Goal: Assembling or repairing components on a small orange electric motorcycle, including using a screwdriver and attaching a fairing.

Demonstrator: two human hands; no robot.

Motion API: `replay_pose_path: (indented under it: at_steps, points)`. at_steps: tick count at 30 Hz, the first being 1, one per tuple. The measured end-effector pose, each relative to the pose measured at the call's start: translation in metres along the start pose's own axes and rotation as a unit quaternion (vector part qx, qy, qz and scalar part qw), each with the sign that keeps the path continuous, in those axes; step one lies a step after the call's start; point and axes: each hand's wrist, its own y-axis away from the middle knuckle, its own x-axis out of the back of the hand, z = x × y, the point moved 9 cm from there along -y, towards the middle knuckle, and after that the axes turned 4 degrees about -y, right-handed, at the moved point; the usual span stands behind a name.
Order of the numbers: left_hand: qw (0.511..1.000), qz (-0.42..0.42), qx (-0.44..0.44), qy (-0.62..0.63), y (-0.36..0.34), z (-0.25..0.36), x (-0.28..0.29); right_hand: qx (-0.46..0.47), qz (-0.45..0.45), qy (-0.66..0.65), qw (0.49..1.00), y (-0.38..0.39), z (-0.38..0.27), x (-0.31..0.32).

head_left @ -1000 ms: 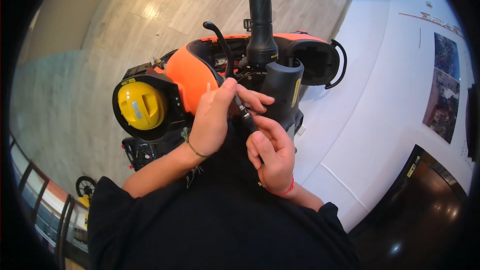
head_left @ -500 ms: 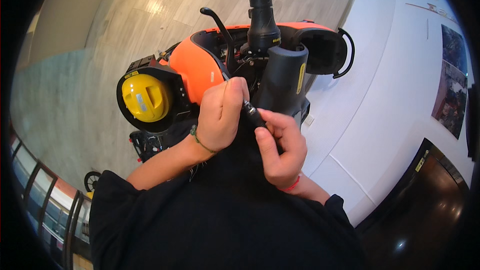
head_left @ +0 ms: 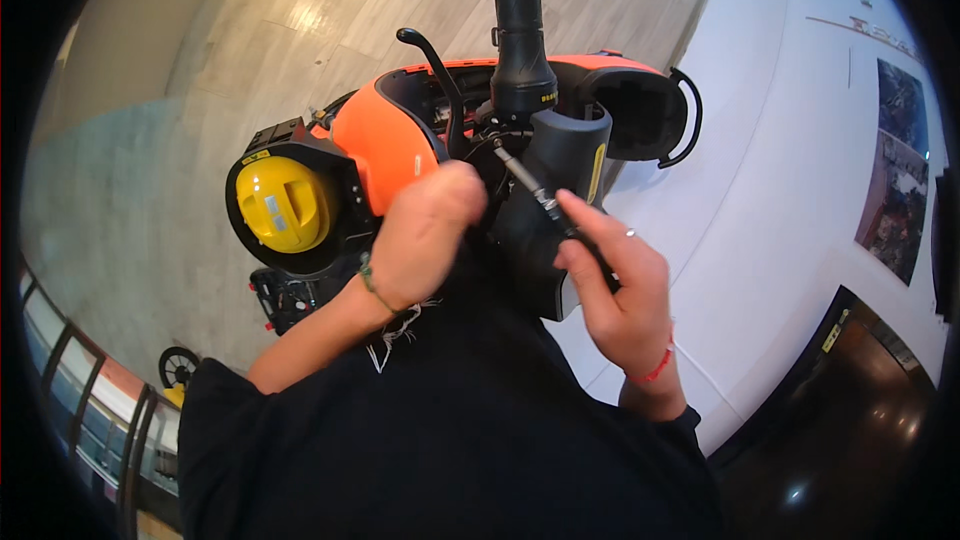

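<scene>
My right hand (head_left: 622,285) grips the black handle of a screwdriver (head_left: 540,195) with a silver shaft. Its shaft points up and left, the tip close to the metal parts beneath the black tube (head_left: 520,55). My left hand (head_left: 425,235) is closed in a fist beside the orange shell (head_left: 382,148), slightly blurred. Its fingertips are turned away, so I cannot make out whether anything is inside. Both hands are over an orange and black machine with a curved black lever (head_left: 440,75), a smooth black housing (head_left: 570,155) and a round yellow cap (head_left: 288,205).
A black case with small parts (head_left: 285,300) lies on the wooden floor (head_left: 260,50) at left. Behind it stands a small black wheel (head_left: 178,367). On the right are a white panel (head_left: 740,170) and a dark glossy surface (head_left: 860,410). A black loop handle (head_left: 690,120) juts from the machine.
My right hand has moved right with the screwdriver, baring its shaft. My left hand has come off the shaft and moved slightly left and down.
</scene>
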Motion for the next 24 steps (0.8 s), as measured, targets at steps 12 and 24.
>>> replay_pose_path:
  at_steps: [12,24]
  points:
    - [0.978,0.055,-0.021,0.202,-0.029,-0.042,-0.005,0.025,-0.082,0.248,0.965,-0.041,-0.025,-0.010]
    - [0.968,0.026,0.025,0.247,-0.030,-0.047,-0.012,0.026,-0.096,0.241,0.965,-0.051,-0.031,-0.012]
